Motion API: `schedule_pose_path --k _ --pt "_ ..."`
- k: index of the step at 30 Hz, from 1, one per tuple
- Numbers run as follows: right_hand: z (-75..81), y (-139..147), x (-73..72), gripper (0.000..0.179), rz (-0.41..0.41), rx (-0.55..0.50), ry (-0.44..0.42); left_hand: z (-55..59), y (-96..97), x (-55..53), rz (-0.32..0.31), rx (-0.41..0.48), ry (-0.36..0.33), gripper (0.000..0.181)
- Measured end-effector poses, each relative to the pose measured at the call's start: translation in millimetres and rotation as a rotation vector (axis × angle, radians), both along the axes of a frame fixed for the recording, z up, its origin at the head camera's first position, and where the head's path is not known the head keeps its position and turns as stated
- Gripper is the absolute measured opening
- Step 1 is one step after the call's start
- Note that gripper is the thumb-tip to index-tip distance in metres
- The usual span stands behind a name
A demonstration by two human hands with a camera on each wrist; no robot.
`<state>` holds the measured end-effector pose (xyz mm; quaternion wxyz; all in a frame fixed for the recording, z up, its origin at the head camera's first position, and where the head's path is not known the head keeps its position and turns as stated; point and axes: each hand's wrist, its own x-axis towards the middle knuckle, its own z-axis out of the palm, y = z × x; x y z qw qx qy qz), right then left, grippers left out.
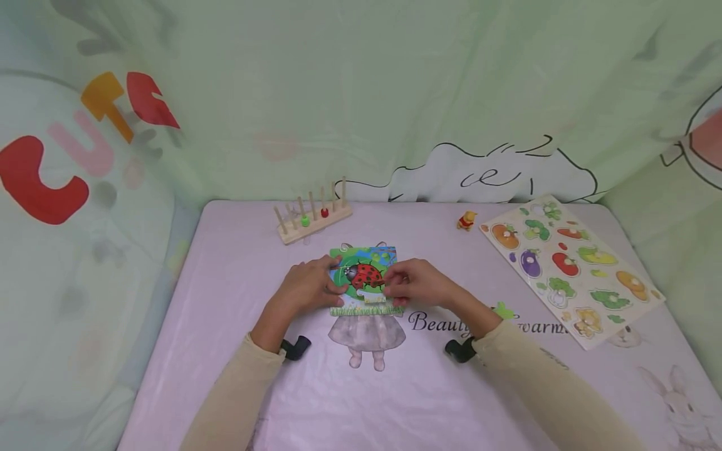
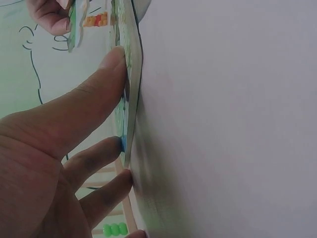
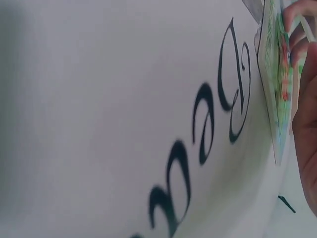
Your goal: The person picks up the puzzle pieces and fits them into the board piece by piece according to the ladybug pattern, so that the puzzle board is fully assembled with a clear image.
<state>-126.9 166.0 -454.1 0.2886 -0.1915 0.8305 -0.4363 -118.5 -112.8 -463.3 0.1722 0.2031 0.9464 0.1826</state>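
A ladybug jigsaw puzzle (image 1: 363,274) with a grassy border lies on the pink table cover in the head view. My left hand (image 1: 307,285) rests at its left side; thumb and fingertips press on the board, with one finger along its edge in the left wrist view. From the right, my right hand (image 1: 420,285) pinches a puzzle piece (image 1: 373,297) over the lower right of the picture. Seen edge-on in the left wrist view, that piece (image 2: 77,25) is raised above the board. The right wrist view shows only part of the right hand (image 3: 307,124) beside the board.
Behind the puzzle stands a wooden peg rack (image 1: 314,222) with green and red beads. A small bear figure (image 1: 466,220) sits at the back, and a vegetable peg board (image 1: 572,269) lies at the right. Curtains with printed letters surround the table.
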Motion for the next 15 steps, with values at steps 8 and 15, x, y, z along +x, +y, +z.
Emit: schedule_pose_path --k 8,15 --pt "-1.7 -16.9 2.6 0.013 -0.021 0.041 0.012 0.5 0.1 0.1 -0.004 0.001 0.003 0.035" --pt "-3.6 -21.9 4.3 0.013 -0.038 0.1 0.029 -1.1 0.4 0.5 0.004 0.003 0.01 0.034"
